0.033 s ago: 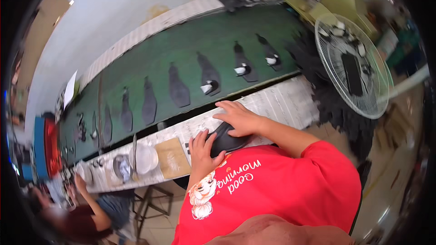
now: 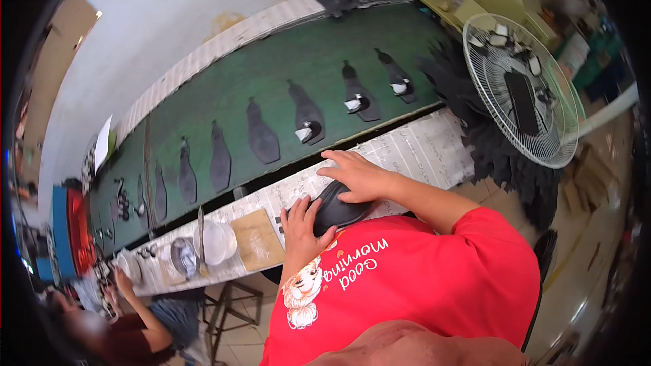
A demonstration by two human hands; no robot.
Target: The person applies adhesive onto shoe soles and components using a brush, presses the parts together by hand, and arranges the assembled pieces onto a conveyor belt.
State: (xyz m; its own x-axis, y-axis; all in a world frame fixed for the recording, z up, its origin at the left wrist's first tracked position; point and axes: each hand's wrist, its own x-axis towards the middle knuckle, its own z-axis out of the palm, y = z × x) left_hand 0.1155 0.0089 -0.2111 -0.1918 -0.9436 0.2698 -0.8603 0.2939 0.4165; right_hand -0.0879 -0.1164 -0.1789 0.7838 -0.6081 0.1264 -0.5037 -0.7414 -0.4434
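Observation:
A dark, smooth, rounded black piece [image 2: 339, 210] lies on the paper-covered worktop in front of me, close against my red shirt. My left hand [image 2: 302, 225] rests at its left end, fingers spread and partly over its edge. Over its upper right side lies my right hand [image 2: 357, 176], fingers stretched out and thumb on the piece. Neither hand is wrapped round it. My palms hide parts of the piece, and its exact kind cannot be told.
Beyond the worktop, a green surface [image 2: 224, 88] carries several bottle-shaped flat black pieces [image 2: 261, 135], some topped with small white bits. To the left are a tan board [image 2: 254, 237], a white bowl [image 2: 217, 240] and a seated co-worker [image 2: 135, 329]. A fan [image 2: 522, 91] stands at right beside heaped black strips [image 2: 505, 156].
The view has shifted slightly, so the green surface and its black pieces sit a little further left. Both my hands stay on the black piece.

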